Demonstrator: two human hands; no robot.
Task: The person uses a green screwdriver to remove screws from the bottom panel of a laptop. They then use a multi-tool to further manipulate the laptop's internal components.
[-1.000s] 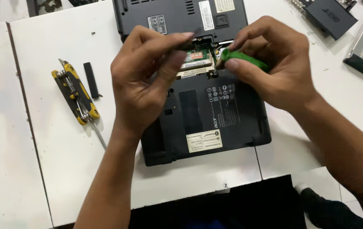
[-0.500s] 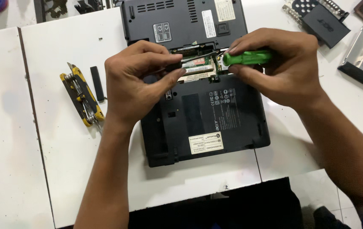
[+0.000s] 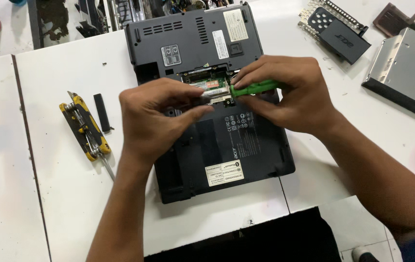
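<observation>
A dark grey laptop (image 3: 207, 111) lies upside down on the white table (image 3: 57, 194), its underside showing vents, pale stickers and an open bay where a green memory module (image 3: 212, 88) sits exposed. The right hand (image 3: 285, 94), over the laptop's right half, has its fingers clamped on a green-handled screwdriver (image 3: 253, 88) pointing at the bay. The left hand (image 3: 161, 119) pinches fingertips together at the bay's near edge. Left of the laptop lie a yellow-and-black multi-tool (image 3: 85, 127) and a small black strip (image 3: 102, 112).

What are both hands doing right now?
Left hand: fingers pinched at the open bay of the dark grey upturned laptop; what it grips cannot be told.
Right hand: closed on green-handled screwdriver.
</observation>
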